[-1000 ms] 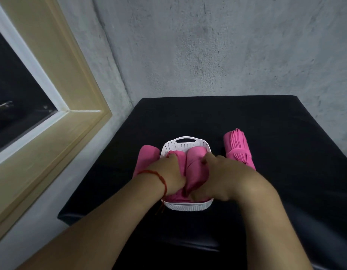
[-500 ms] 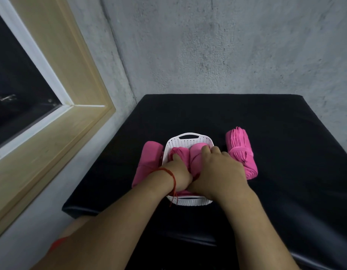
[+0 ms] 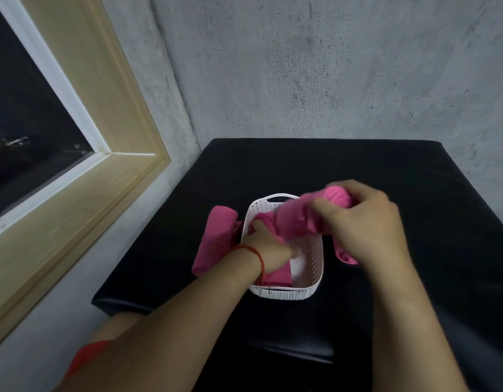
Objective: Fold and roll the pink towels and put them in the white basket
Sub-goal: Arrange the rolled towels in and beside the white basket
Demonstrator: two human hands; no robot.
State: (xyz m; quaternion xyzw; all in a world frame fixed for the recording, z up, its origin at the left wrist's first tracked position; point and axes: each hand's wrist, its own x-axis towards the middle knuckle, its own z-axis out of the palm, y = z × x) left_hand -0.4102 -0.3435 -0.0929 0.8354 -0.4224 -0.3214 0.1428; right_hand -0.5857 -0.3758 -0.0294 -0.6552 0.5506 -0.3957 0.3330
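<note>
The white basket (image 3: 287,291) stands on the black table (image 3: 414,193). My left hand (image 3: 268,250) reaches into the basket's left half and holds down a rolled pink towel (image 3: 277,275), fingers curled over its right side. My right hand (image 3: 363,222) grips a second rolled pink towel (image 3: 298,219), blurred and tilted, above the basket's far right part. The basket's right half shows its bare white floor. A third roll (image 3: 216,239) lies on the table against the basket's left wall. A fourth pink roll (image 3: 346,257) lies right of the basket, mostly hidden by my right hand.
A grey concrete wall rises behind the table. A wood-framed window (image 3: 75,165) fills the left side. The table's front edge runs just below the basket, and my forearms cross it.
My right hand has lifted the right-hand roll up out of the basket and toward the right. My left hand stays on the left roll in the basket.
</note>
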